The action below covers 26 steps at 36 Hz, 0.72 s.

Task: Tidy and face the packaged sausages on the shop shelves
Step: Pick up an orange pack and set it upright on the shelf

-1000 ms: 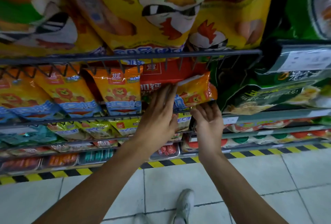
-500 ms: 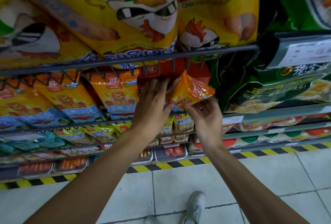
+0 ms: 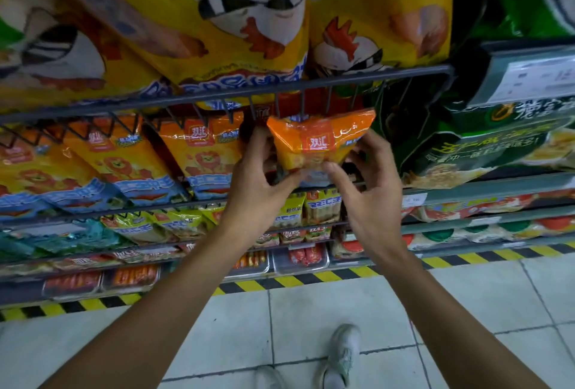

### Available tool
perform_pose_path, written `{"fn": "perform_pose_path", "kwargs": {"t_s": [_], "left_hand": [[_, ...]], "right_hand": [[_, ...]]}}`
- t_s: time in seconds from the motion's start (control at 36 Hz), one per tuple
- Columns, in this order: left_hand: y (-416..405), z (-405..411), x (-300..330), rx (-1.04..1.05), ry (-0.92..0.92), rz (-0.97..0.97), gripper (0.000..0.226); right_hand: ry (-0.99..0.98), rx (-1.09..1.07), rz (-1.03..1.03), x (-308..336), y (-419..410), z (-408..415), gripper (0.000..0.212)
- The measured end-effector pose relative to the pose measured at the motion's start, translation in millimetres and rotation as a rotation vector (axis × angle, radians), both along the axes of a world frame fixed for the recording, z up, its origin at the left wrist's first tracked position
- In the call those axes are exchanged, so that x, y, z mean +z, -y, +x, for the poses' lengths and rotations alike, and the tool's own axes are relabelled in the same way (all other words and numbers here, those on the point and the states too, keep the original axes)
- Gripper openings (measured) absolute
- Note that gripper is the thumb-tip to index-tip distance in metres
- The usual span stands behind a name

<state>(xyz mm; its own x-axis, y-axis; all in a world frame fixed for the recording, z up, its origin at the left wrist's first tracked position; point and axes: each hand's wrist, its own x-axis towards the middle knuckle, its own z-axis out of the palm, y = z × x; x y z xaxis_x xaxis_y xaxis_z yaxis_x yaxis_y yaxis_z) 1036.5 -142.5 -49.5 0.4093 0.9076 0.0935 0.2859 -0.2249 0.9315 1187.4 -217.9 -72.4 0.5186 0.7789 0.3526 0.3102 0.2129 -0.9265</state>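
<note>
Since the frame 0.5 s ago, the orange sausage pack [image 3: 320, 142] goes from lying skewed to near-upright, printed front toward the camera. Both hands now hold it from either side.

Hand state: left hand [image 3: 261, 183] grips the pack's lower left edge, thumb in front, fingers behind. Right hand [image 3: 370, 189] grips the lower right edge, thumb across the front, fingers curled round the side.

Location: pack is held in front of the second wire shelf [image 3: 140, 212], just below the front rail [image 3: 217, 94] of the shelf above, right of the row of orange lion packs [image 3: 205, 155] and left of the green bags [image 3: 466, 152]. Whether its base touches the shelf cannot be told; hands cover it.

Orientation: long axis approx. vertical, top seam up, tilted slightly toward the viewer. Red logo reads upright, so facing looks correct.

Risks (judgement):
- Top seam sits just under the rail's hanging wire prongs; lifting or pushing back too high may snag or puncture the film.
- Letting go before the base is seated may let the pack tip fwd off the shelf.
- Pack is soft; a hard squeeze may crease the front.
- Pushing it in at an angle may disturb the adjacent lion pack.
</note>
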Motion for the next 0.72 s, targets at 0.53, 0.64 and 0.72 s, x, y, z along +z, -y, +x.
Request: {"fn": "perform_pose_path", "kwargs": {"t_s": [0.53, 0.64, 0.72], "left_hand": [[-10.7, 2.0, -27.0, 0.047, -0.004, -0.11, 0.041], [-10.8, -0.9, -33.4, 0.025, -0.07, -0.195, 0.052], [-11.1, -1.9, -35.5, 0.033, -0.098, -0.182, 0.052]], "right_hand": [[0.14, 0.091, -0.205, -8.7, -22.5, 21.1, 0.052], [0.15, 0.13, -0.268, -17.8, -27.1, 19.9, 0.048], [0.151, 0.152, -0.286, -17.4, -27.6, 21.9, 0.046]]}}
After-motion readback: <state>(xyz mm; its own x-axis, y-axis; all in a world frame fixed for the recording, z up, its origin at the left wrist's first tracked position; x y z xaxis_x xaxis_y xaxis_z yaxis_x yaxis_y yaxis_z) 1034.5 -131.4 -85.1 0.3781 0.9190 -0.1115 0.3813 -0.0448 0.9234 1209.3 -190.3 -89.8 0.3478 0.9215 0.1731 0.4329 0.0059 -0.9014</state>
